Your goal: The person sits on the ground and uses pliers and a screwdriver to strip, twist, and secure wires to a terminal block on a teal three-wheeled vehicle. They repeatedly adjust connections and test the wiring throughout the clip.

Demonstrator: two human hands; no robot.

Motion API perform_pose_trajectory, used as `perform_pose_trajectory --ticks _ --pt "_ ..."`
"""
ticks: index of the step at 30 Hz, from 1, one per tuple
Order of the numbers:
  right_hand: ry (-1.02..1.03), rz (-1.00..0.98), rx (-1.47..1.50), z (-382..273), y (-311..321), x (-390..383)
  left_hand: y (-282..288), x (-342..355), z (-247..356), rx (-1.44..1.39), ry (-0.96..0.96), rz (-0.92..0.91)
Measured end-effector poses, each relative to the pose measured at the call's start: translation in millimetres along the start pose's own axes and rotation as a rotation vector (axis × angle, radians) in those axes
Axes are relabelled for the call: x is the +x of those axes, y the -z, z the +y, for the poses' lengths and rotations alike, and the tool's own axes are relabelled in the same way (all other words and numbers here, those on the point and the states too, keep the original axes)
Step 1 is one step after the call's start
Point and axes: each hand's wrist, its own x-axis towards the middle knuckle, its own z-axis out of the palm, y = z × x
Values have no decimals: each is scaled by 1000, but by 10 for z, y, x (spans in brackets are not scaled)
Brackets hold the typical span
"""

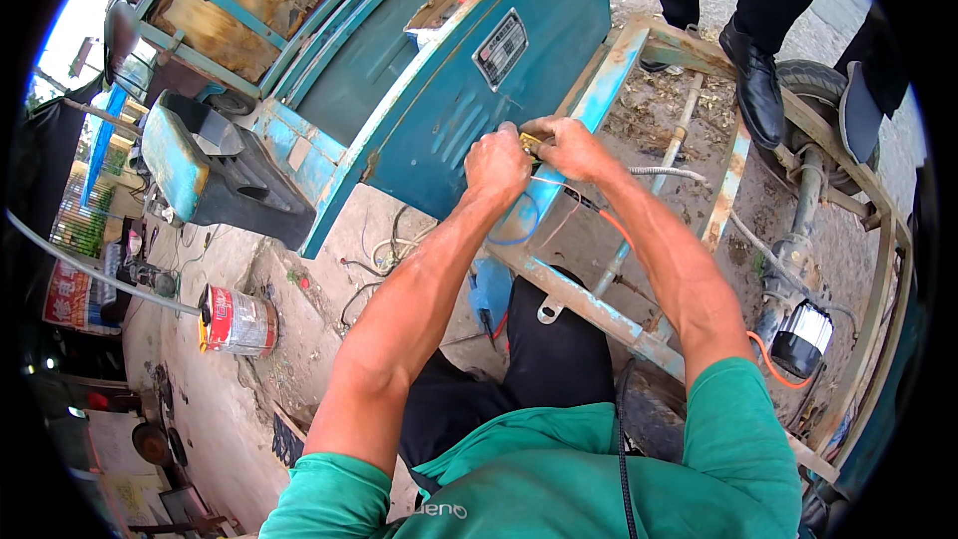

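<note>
My left hand (497,162) and my right hand (569,148) meet at the near edge of an upright teal panel (429,130). Both are closed, fingers pinched round a small yellow piece (530,144) that shows between them; its kind is too small to make out. Just below the fingers a thin white wire and a blue wire (518,236) hang in a loop. An orange cable (617,227) runs under my right forearm. Beside my right wrist, a grey corrugated conduit (669,173) leads off over the rusty light-blue metal frame (589,311).
A black-and-silver motor (802,337) sits by the axle at right. Another person's black shoes (753,85) rest on the frame near a wheel. Loose cables (391,252) and a blue tool (489,289) lie before my knees. A red-and-white can (238,319) stands on the floor at left.
</note>
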Motion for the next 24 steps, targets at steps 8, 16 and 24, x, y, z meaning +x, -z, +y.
perform_pose_trajectory --ticks 8,16,24 --pt "208 64 -232 16 -24 -66 -148 -289 -162 -271 0 192" --pt "339 74 -245 -14 28 -165 -341 -499 -309 -480 -90 353" --pt "442 20 -284 50 39 -65 -219 -345 -168 -456 -39 331"
